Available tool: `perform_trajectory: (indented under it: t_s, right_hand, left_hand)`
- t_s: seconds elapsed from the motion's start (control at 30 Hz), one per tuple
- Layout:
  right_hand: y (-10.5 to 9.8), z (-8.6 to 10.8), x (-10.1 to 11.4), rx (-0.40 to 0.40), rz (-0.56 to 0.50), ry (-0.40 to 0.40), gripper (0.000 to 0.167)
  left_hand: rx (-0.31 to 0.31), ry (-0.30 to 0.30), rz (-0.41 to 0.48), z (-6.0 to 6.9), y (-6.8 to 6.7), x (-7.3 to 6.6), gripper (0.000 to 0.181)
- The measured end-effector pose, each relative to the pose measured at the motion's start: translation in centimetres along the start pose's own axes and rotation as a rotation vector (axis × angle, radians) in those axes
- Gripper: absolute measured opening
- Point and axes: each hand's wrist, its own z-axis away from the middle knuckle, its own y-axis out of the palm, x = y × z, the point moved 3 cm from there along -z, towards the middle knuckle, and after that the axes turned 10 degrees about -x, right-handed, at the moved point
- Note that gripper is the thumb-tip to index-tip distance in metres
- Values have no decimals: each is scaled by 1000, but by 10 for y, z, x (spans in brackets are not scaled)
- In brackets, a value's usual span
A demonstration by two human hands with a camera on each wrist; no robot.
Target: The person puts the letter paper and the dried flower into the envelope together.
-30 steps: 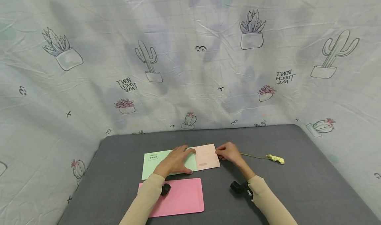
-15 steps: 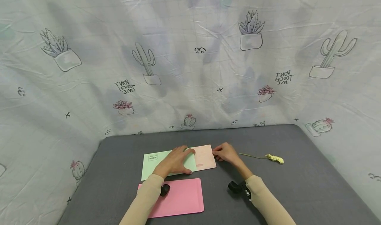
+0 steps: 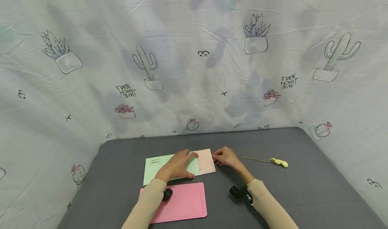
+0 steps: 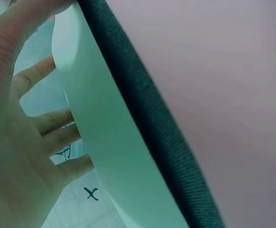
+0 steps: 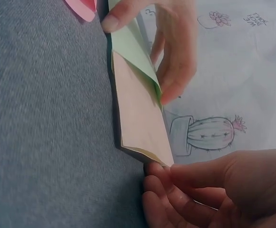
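Note:
A light green envelope (image 3: pixel 158 165) lies on the table. My left hand (image 3: pixel 179 164) spans it, thumb at the near edge and fingertips at the far edge, and the mouth bows up slightly between them. Out of its right end sticks a pale peach card (image 5: pixel 139 107), apparently folded, with its other end hidden inside. My right hand (image 3: pixel 225 157) pinches the card's outer end between thumb and forefinger. In the left wrist view, the fingers of the left hand (image 4: pixel 26 123) reach along the green envelope's (image 4: pixel 100 114) far edge.
A pink envelope (image 3: pixel 185 203) lies nearer me, partly under the left forearm. To the right of the right hand is a yellow flower (image 3: pixel 279 162) on a thin stem. The grey tabletop (image 3: pixel 297 195) ends at a cactus-print curtain (image 3: pixel 224 70).
My right hand has moved left with the peach card, and less of the card shows outside the green envelope. The left hand stays in place on the envelope.

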Motion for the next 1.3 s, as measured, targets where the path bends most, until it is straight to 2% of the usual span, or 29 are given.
perform_trajectory:
  t_s: [0.3, 0.8, 1.1, 1.3]
  right_hand:
    - [5, 0, 2, 20, 9, -27, 15]
    - [22, 17, 18, 94, -23, -69, 18]
    - [23, 30, 21, 141, -42, -114, 20]
    - [26, 37, 18, 144, -35, -129, 19]
  left_hand:
    - [10, -16, 2, 0, 0, 0, 70]
    - [18, 7, 16, 12, -2, 0, 70]
    - [5, -11, 21, 22, 2, -11, 70]
    - [6, -24, 15, 29, 4, -20, 71]
